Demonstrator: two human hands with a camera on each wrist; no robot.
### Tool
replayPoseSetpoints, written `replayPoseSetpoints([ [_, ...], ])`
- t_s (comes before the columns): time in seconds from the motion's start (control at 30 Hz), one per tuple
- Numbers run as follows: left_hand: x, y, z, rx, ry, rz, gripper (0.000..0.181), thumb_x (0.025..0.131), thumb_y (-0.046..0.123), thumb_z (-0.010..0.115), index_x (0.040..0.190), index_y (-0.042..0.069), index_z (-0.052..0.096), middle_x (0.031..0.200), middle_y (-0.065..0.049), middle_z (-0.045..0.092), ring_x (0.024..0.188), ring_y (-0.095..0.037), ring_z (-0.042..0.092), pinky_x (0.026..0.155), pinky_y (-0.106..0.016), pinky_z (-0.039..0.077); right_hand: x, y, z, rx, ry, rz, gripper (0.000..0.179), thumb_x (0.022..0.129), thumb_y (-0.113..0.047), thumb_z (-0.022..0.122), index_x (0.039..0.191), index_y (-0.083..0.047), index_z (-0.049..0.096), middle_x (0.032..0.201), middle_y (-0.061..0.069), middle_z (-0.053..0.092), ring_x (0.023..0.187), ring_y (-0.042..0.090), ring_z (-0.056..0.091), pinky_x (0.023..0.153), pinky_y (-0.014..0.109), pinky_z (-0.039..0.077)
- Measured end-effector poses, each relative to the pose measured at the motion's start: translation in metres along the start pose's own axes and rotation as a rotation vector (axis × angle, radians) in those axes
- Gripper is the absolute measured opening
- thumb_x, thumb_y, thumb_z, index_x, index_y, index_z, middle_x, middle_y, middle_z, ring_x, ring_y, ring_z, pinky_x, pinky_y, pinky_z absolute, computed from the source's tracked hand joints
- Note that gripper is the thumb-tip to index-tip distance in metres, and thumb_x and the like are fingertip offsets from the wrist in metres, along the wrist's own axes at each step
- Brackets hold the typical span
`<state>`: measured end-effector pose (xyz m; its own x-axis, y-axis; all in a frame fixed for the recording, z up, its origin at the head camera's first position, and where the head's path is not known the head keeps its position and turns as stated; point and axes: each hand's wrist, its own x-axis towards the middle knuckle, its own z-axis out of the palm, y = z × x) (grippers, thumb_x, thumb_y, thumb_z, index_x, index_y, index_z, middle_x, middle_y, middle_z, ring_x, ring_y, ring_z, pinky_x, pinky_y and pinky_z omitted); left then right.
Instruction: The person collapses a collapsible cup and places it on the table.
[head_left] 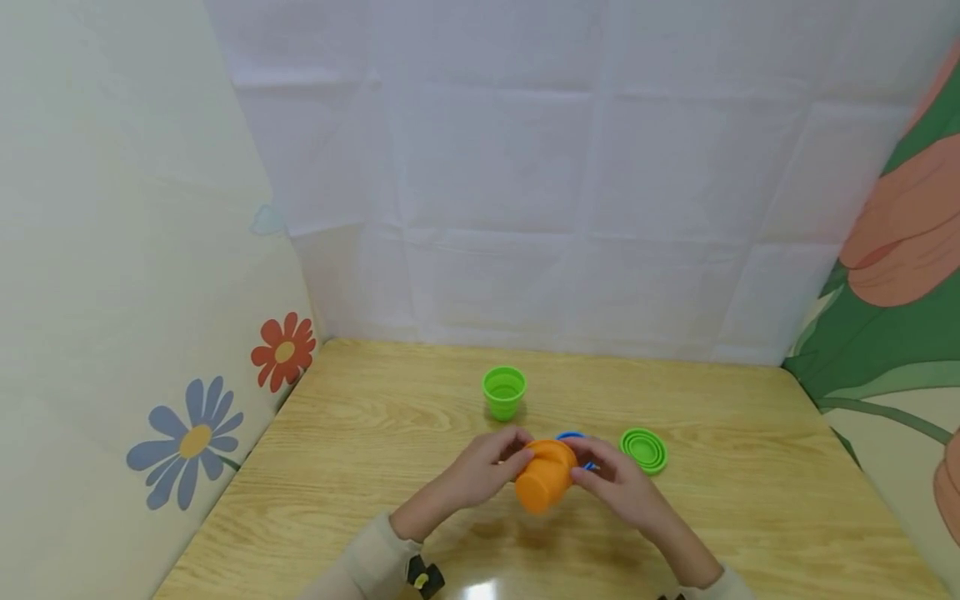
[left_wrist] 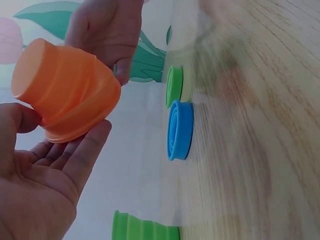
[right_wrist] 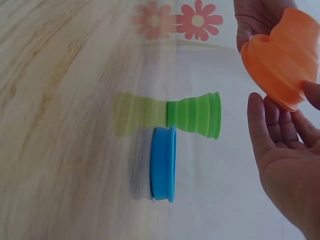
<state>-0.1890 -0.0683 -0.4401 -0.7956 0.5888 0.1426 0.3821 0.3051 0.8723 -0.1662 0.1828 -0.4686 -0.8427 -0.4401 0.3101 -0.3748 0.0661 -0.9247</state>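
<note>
Above the table, both hands hold an orange collapsible cup (head_left: 542, 482), tilted with its base toward the camera in the head view. My left hand (head_left: 483, 468) grips its rim from the left, thumb on the outer wall. My right hand (head_left: 611, 483) pinches the rim from the other side. The cup's wall is partly folded and uneven in the left wrist view. Behind the right hand a blue collapsed cup (left_wrist: 181, 130) lies on the table, mostly hidden in the head view.
A green collapsible cup (head_left: 504, 393) stands extended, mouth up, farther back. Right of the hands lies a flat collapsed green cup (head_left: 643, 451). The wooden table (head_left: 360, 417) meets a white cloth backdrop (head_left: 495, 167) at its far edge, with flower-printed panels on both sides.
</note>
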Motion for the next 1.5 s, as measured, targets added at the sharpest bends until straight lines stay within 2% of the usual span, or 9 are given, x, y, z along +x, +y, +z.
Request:
replayPoseSetpoints([
  [0.17, -0.0001, -0.0020, -0.0002, -0.005, -0.017, 0.010, 0.020, 0.104, 0.012, 0.056, 0.120, 0.001, 0.062, 0.104, -0.009, 0.069, 0.090, -0.010, 0.065, 0.076, -0.026, 0.059, 0.0039, -0.0039, 0.0009, -0.062, 0.035, 0.054, 0.034, 0.100, -0.010, 0.064, 0.132, 0.000, 0.061, 0.118, 0.020, 0.063, 0.103, 0.010, 0.060, 0.086, 0.027, 0.058],
  [0.37, 0.0017, -0.0005, -0.0012, -0.078, -0.059, -0.073, 0.026, 0.103, 0.022, 0.061, 0.121, 0.004, 0.065, 0.093, -0.004, 0.066, 0.073, -0.009, 0.066, 0.069, -0.045, 0.063, 0.0074, -0.0055, 0.0017, -0.096, 0.017, 0.047, 0.032, 0.100, -0.009, 0.064, 0.130, 0.003, 0.062, 0.117, 0.020, 0.065, 0.104, 0.008, 0.062, 0.086, 0.026, 0.058],
  [0.57, 0.0016, -0.0001, 0.0000, -0.107, -0.055, -0.090, 0.025, 0.103, 0.021, 0.061, 0.118, 0.002, 0.066, 0.092, -0.006, 0.069, 0.072, -0.010, 0.067, 0.068, -0.047, 0.063, 0.0076, -0.0046, 0.0029, -0.073, 0.009, 0.037, 0.033, 0.099, -0.008, 0.065, 0.129, 0.005, 0.062, 0.119, 0.022, 0.065, 0.105, 0.007, 0.063, 0.087, 0.026, 0.058],
  [0.73, -0.0004, -0.0004, 0.0034, -0.135, -0.040, -0.076, 0.025, 0.105, 0.018, 0.056, 0.122, 0.000, 0.061, 0.101, -0.012, 0.071, 0.078, -0.010, 0.068, 0.069, -0.039, 0.063, 0.0065, -0.0036, 0.0008, -0.052, -0.020, 0.032, 0.036, 0.098, -0.007, 0.066, 0.132, 0.005, 0.059, 0.122, 0.022, 0.063, 0.103, 0.010, 0.063, 0.087, 0.027, 0.058],
  [0.97, 0.0011, -0.0027, 0.0044, -0.014, -0.041, -0.016, 0.029, 0.104, 0.021, 0.059, 0.129, 0.006, 0.062, 0.097, -0.008, 0.075, 0.076, -0.006, 0.068, 0.070, -0.025, 0.058, 0.0049, -0.0038, -0.0029, -0.067, -0.060, 0.049, 0.035, 0.099, -0.008, 0.065, 0.132, 0.003, 0.060, 0.120, 0.021, 0.062, 0.100, 0.011, 0.061, 0.083, 0.028, 0.059],
  [1.27, 0.0036, -0.0029, 0.0037, 0.081, -0.005, 0.028, 0.023, 0.101, 0.022, 0.064, 0.115, 0.005, 0.070, 0.088, -0.001, 0.073, 0.073, -0.003, 0.062, 0.065, -0.020, 0.054, 0.0067, -0.0088, -0.0011, -0.109, -0.050, 0.038, 0.031, 0.098, -0.009, 0.067, 0.127, 0.002, 0.064, 0.113, 0.019, 0.063, 0.095, 0.011, 0.061, 0.077, 0.029, 0.061],
  [1.5, 0.0031, -0.0003, 0.0046, 0.144, 0.012, 0.043, 0.015, 0.098, 0.015, 0.067, 0.107, 0.004, 0.072, 0.086, -0.002, 0.074, 0.069, 0.002, 0.059, 0.061, -0.018, 0.053, 0.0090, -0.0045, 0.0019, -0.194, -0.040, 0.034, 0.027, 0.097, -0.012, 0.070, 0.122, -0.002, 0.067, 0.108, 0.012, 0.066, 0.093, 0.010, 0.062, 0.074, 0.030, 0.062],
])
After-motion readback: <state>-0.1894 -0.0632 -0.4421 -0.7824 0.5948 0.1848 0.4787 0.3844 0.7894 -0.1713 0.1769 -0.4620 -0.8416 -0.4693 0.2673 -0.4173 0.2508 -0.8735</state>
